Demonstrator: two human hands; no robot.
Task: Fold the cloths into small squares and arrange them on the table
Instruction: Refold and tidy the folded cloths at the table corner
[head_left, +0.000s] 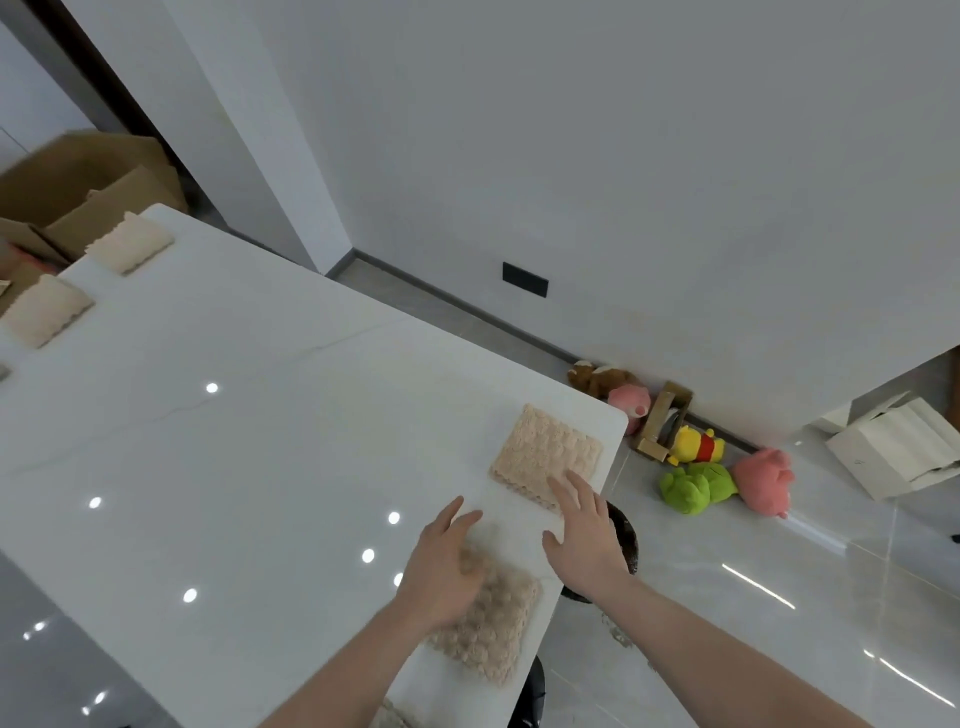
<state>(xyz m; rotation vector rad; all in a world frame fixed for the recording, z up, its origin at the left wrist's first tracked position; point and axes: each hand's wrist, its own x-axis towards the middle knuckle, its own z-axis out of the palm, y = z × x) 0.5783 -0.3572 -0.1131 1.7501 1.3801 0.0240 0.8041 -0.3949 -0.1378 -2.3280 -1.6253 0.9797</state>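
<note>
We count four folded cloths laid out on the white counter (260, 415): two along the far left edge, the farther one (130, 243) and the nearer one (48, 310), and two at the right edge close to us, the one near the corner (540, 449) and the one nearest us (493, 623). A sliver of what may be another cloth (387, 716) shows at the bottom edge; we cannot tell whether it is folded. Our left hand (441, 566) lies with relaxed fingers on the left part of the nearest cloth, holding nothing. Our right hand (584, 535) is spread flat, its fingertips over the near edge of the corner cloth; whether they touch it we cannot tell. We judge the folding of these four as done, with the present step being the final placement and squaring of the two right-hand cloths. No unfolded cloth is in view, so the remaining work appears small, though cloths outside the frame cannot be excluded.
</note>
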